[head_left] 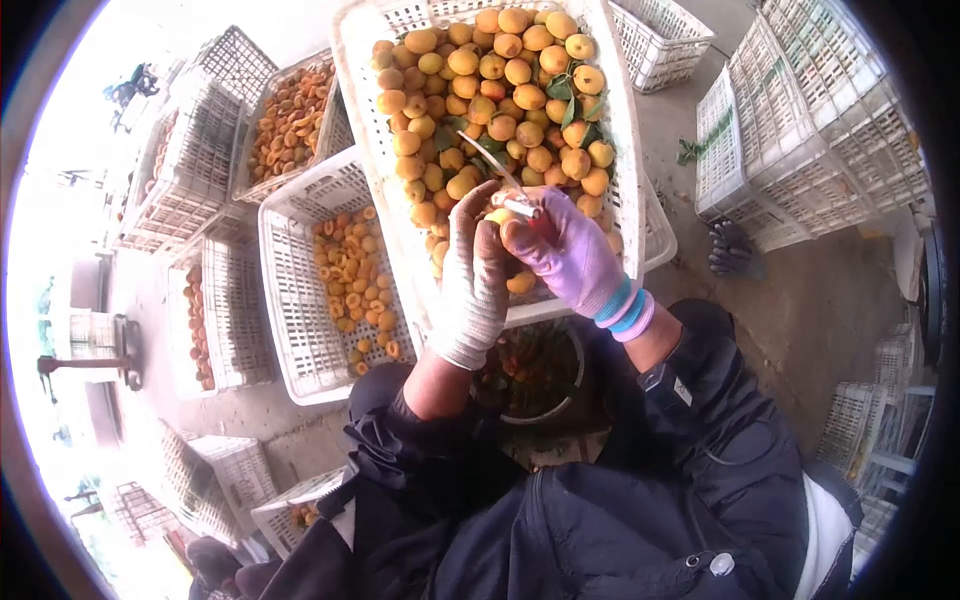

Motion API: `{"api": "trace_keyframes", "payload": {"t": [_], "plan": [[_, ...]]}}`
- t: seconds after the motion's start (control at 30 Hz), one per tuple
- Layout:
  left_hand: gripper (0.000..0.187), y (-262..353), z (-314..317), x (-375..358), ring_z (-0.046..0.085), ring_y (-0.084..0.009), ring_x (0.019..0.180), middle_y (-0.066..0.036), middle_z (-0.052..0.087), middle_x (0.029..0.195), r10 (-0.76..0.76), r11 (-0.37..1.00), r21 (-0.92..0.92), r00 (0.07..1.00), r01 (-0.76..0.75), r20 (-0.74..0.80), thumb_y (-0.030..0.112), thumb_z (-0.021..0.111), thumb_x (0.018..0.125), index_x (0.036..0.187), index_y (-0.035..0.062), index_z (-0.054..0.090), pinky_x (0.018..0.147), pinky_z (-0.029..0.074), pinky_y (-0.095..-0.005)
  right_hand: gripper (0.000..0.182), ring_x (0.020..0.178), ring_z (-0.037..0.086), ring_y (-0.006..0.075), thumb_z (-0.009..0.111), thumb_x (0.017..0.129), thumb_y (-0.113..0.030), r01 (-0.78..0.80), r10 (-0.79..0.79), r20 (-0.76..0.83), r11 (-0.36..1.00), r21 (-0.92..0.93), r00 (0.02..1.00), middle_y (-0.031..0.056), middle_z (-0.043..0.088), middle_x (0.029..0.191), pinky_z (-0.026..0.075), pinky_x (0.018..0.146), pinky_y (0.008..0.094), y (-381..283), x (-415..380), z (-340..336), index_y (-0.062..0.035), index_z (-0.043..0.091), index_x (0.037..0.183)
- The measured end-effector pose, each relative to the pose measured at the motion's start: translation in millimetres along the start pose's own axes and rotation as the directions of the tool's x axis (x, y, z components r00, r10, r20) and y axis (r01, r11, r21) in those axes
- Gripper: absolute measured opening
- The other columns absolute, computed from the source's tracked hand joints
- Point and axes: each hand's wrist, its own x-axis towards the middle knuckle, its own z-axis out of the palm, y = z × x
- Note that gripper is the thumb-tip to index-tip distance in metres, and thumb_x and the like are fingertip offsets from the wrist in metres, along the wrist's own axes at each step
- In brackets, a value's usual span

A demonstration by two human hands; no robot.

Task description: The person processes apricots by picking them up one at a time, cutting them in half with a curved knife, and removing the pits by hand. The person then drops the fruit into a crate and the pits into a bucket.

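Observation:
My left hand (470, 285), in a white knit glove, is closed around an apricot (499, 215), mostly hidden by the fingers. In a purple glove with a blue-banded cuff, my right hand (580, 255) grips a knife (541, 224) by its red handle. The thin blade points up and to the left, beside the apricot. Both hands meet over the near end of a white crate (365, 110) full of whole apricots (505, 75) with some green leaves (562, 90).
Left of the main crate, a lower white crate (280, 260) holds halved apricots (352, 285). Beyond it stands another crate of halves (290, 125). A round bucket (580, 375) sits between my knees. Stacked crates (800, 120) and a dark glove (730, 248) are at right.

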Motion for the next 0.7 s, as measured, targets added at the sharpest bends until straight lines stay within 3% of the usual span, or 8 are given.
{"api": "trace_keyframes", "payload": {"t": [0.27, 0.3, 0.33, 0.37, 0.4, 0.53, 0.6, 0.7], "plan": [[0.054, -61.8, 14.3, 7.0, 0.062, -0.0235, 0.092, -0.011, 0.06, 0.108, -0.03, 0.999, 0.025, 1.0, 0.03, -0.005, 0.047, 0.05, 0.1, 0.127, 0.0007, 0.049, 0.084, 0.051, -0.0327, 0.027, 0.087, 0.06, 0.0315, 0.069, 0.091, -0.023, 0.416, -0.424, 0.063, 0.833, -0.364, 0.904, 0.0136, 0.057, 0.095, 0.049, 0.076, 0.0373, -9.1, 3.7, -0.7, -0.0029, 0.059, 0.105], [0.051, -47.9, 13.3, 4.4, 0.062, -0.0234, 0.09, -0.01, 0.061, 0.105, -0.324, 0.783, -0.545, 0.945, 0.299, 0.052, 0.047, 0.052, 0.099, 0.123, 0.0018, 0.051, 0.083, 0.052, -0.0335, 0.03, 0.094, 0.058, 0.0283, 0.069, 0.092, -0.025, 0.361, -0.341, 0.121, 0.858, -0.365, 0.932, 0.0132, 0.057, 0.106, 0.048, 0.081, 0.0336, -10.5, 1.0, -2.9, -0.0034, 0.059, 0.111], [0.049, -40.0, 11.0, 1.3, 0.062, -0.0233, 0.087, -0.009, 0.062, 0.102, -0.508, 0.219, -0.881, 0.82, 0.42, 0.265, 0.047, 0.055, 0.098, 0.119, 0.0028, 0.053, 0.081, 0.052, -0.0344, 0.03, 0.094, 0.058, 0.0283, 0.069, 0.092, -0.025, 0.358, -0.338, 0.119, 0.859, -0.365, 0.934, 0.0132, 0.057, 0.106, 0.048, 0.081, 0.0336, -11.7, -0.3, -1.8, -0.0034, 0.059, 0.111], [0.043, -58.9, -4.6, -2.2, 0.063, -0.02, 0.084, -0.007, 0.062, 0.095, -0.065, 0.064, -0.848, 0.85, 0.527, 0.523, 0.046, 0.056, 0.097, 0.113, 0.0059, 0.056, 0.078, 0.053, -0.0334, 0.031, 0.093, 0.058, 0.0281, 0.069, 0.092, -0.024, 0.39, -0.358, 0.156, 0.831, -0.397, 0.921, 0.0129, 0.057, 0.105, 0.048, 0.081, 0.0337, -14.3, -1.3, 0.6, -0.0034, 0.059, 0.112], [0.04, -37.0, -1.4, -6.4, 0.062, -0.0152, 0.08, -0.004, 0.061, 0.089, -0.422, 0.28, -0.831, 0.839, 0.482, 0.344, 0.046, 0.057, 0.097, 0.11, 0.0085, 0.058, 0.074, 0.053, -0.0307, 0.031, 0.091, 0.058, 0.0279, 0.069, 0.092, -0.023, 0.424, -0.376, 0.197, 0.799, -0.426, 0.906, 0.0126, 0.057, 0.105, 0.048, 0.081, 0.0337, -16.0, -2.2, 2.7, -0.0034, 0.059, 0.114], [0.042, -10.1, 4.9, 8.8, 0.06, -0.0107, 0.077, -0.001, 0.062, 0.088, -0.543, 0.308, -0.795, 0.783, 0.523, 0.305, 0.048, 0.058, 0.096, 0.114, 0.0104, 0.058, 0.066, 0.05, -0.0247, 0.026, 0.088, 0.061, 0.0216, 0.069, 0.092, -0.021, 0.493, -0.501, 0.064, 0.809, -0.319, 0.863, 0.0096, 0.06, 0.099, 0.051, 0.077, 0.0308, -4.4, 7.0, 1.6, -0.0037, 0.06, 0.109], [0.043, -2.0, 2.2, 10.5, 0.06, -0.009, 0.073, 0.001, 0.062, 0.086, -0.654, 0.324, -0.794, 0.728, 0.515, 0.205, 0.049, 0.057, 0.096, 0.115, 0.0107, 0.058, 0.06, 0.048, -0.0218, 0.03, 0.085, 0.059, 0.0081, 0.062, 0.098, -0.028, -0.045, 0.048, -0.012, 0.976, 0.215, 0.999, 0.0, 0.062, 0.103, 0.049, 0.074, 0.0227, -1.3, 3.6, -6.2, -0.0053, 0.061, 0.117], [0.044, -11.1, -14.8, 9.1, 0.06, -0.0114, 0.07, -0.001, 0.062, 0.089, -0.47, 0.477, -0.652, 0.798, 0.589, 0.377, 0.051, 0.059, 0.093, 0.11, 0.0104, 0.058, 0.054, 0.048, -0.0226, 0.035, 0.077, 0.057, 0.0034, 0.063, 0.097, -0.032, -0.356, 0.345, 0.151, 0.674, 0.647, 0.926, -0.0022, 0.062, 0.097, 0.046, 0.063, 0.0168, -16.5, 2.7, -16.9, -0.0084, 0.06, 0.123]]}}
